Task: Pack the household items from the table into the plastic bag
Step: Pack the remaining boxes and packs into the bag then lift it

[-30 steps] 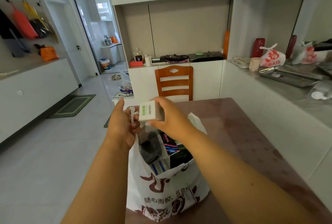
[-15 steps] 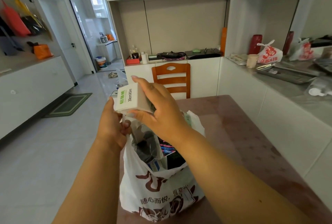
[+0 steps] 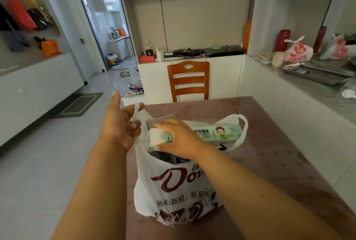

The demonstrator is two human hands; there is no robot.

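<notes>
The plastic bag [image 3: 179, 187] stands upright near the left edge of the bench [image 3: 285, 143], toward its near end, mouth open. The left hand [image 3: 119, 130] pinches the bag's left handle [image 3: 137, 112] between curled fingers, thumb raised, holding that side of the mouth up. The right handle [image 3: 243, 124] hangs free on the far side.

The right hand [image 3: 181, 139] is inside the mouth, fingers curled round a white box with green print [image 3: 158, 137], which sits at rim level and is not yet released. Just beside it, across the far side of the opening, a long green carton of aluminium foil [image 3: 217, 133] lies flat on top of the load. A grey flat item [image 3: 159, 120] shows behind the fingers, and dark items [image 3: 165, 158] fill the bag lower down; their identity cannot be told.

Assessment: packing is well advanced. The bag is close to full, contents reaching the rim. The visible bench surface around the bag carries no other loose items; the part hidden behind the bag and forearms cannot be checked. Remaining, by judgement: seat and release the white box, confirm nothing is left on the hidden part of the bench, and gather both handles. The high load may resist closing the handles.
</notes>
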